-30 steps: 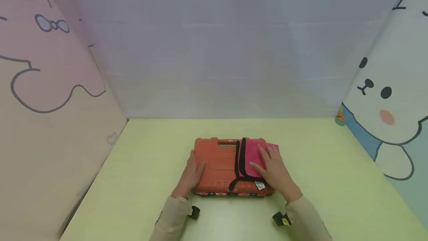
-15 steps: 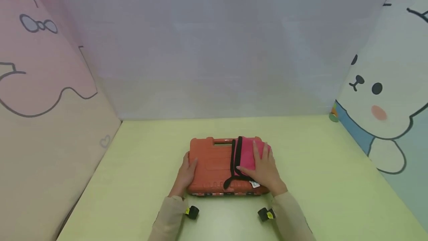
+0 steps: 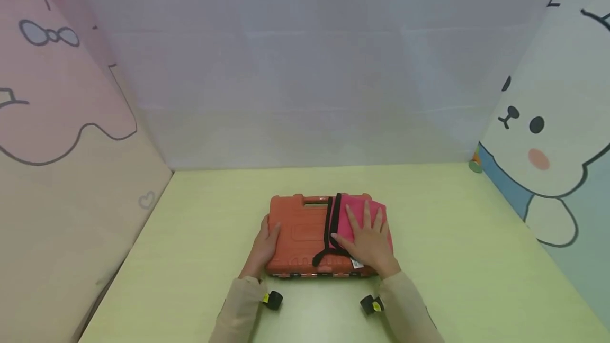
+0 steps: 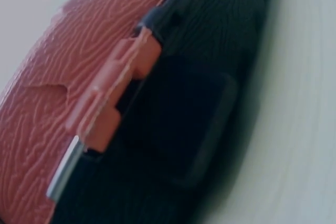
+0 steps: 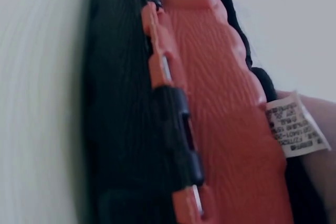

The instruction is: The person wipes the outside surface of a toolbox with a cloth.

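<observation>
An orange-red plastic carrying case (image 3: 295,237) lies flat on the table, with its handle at the far side. My left hand (image 3: 262,250) grips its left edge, thumb on the lid and fingers along the side. Over the lid's right part lies a pink cloth pouch (image 3: 355,205) with black trim and a black strap end. My right hand (image 3: 373,247) rests on this pouch, fingers spread. In the left wrist view, the case's hinge (image 4: 113,95) joins the red lid to a dark base. A white printed tag (image 5: 295,125) sticks out near the right hand.
The pale yellow-green table (image 3: 214,210) extends around the case. A plain whitish wall (image 3: 305,94) stands behind it, with cartoon-printed side panels left and right. A small black wrist camera (image 3: 273,300) sits at the left cuff, another (image 3: 369,305) at the right.
The right hand has moved left on the pouch and its fingers have spread wider. The pouch has shifted slightly left. The left hand stays at the case's edge; the head view has also shifted.
</observation>
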Motion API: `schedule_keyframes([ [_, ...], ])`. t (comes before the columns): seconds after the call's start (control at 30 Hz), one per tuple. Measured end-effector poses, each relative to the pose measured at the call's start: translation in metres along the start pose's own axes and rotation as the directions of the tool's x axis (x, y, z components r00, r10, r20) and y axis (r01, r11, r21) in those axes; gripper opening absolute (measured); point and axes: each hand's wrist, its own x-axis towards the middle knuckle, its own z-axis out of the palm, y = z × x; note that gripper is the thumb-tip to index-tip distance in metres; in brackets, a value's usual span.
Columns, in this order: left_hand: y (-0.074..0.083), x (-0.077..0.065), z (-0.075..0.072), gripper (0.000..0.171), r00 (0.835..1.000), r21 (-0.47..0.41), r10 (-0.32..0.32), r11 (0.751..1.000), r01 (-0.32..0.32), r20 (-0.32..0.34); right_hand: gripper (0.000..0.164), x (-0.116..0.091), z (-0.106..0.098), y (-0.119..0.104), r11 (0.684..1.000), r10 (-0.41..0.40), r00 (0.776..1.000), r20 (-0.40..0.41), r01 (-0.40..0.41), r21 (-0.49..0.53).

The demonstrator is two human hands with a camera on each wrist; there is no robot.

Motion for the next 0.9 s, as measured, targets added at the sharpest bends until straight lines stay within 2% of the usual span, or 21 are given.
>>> schedule_keyframes([
  [0.17,-0.001,0.002,0.0,0.065,1.0,0.02,0.019,1.0,-0.019,0.003,0.08,0.001,-0.001,-0.002,1.0,0.006,1.0,0.017,-0.005,-0.021],
  [0.3,0.0,0.002,0.0,0.066,0.999,0.022,0.031,0.999,-0.031,-0.009,0.078,0.003,-0.001,-0.003,1.0,-0.027,1.0,-0.015,0.027,-0.01],
  [0.53,-0.001,-0.001,-0.003,0.063,0.999,0.091,0.04,0.995,-0.036,-0.036,0.077,0.003,0.003,-0.008,0.999,-0.048,0.999,-0.006,0.048,-0.016],
  [0.8,0.003,0.001,0.0,0.059,0.997,0.124,0.053,0.991,-0.046,-0.054,0.074,0.003,0.006,-0.025,0.999,-0.046,0.998,0.036,0.046,-0.012],
  [0.9,0.005,0.003,0.001,0.059,0.994,0.144,0.083,0.987,-0.073,-0.066,0.074,0.006,0.01,-0.033,0.998,-0.053,0.998,0.027,0.053,-0.024],
])
